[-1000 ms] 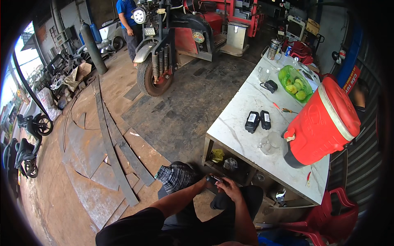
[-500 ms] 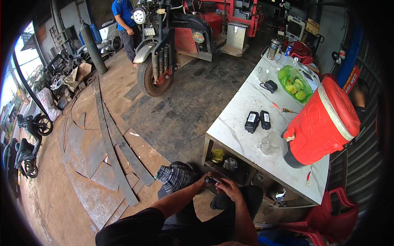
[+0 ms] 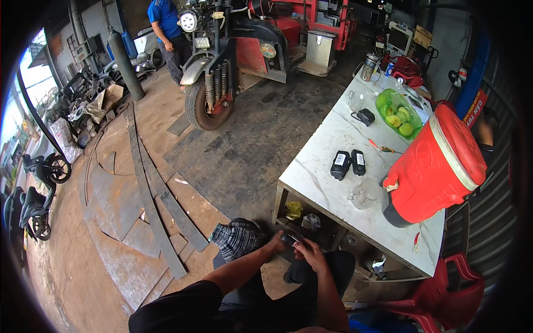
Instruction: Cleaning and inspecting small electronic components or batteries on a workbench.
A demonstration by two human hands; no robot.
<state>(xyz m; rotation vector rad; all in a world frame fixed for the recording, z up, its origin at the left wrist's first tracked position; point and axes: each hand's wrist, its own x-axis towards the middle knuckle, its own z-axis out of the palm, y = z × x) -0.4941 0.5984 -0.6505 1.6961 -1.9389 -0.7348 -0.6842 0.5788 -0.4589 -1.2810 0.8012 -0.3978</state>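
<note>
While my left hand [image 3: 275, 242] grips a small dark thing [image 3: 286, 237], I should hold it still — my right hand [image 3: 312, 255] is close, its grip too small to tell.

The head fisheye camera is facing forward and downward from head height, framing the nearby left hand [image 3: 276, 243] at 6 o'clock, right hand [image 3: 312, 255] at 5, and farther three-wheeled vehicle [image 3: 252, 49] at 12.
</note>
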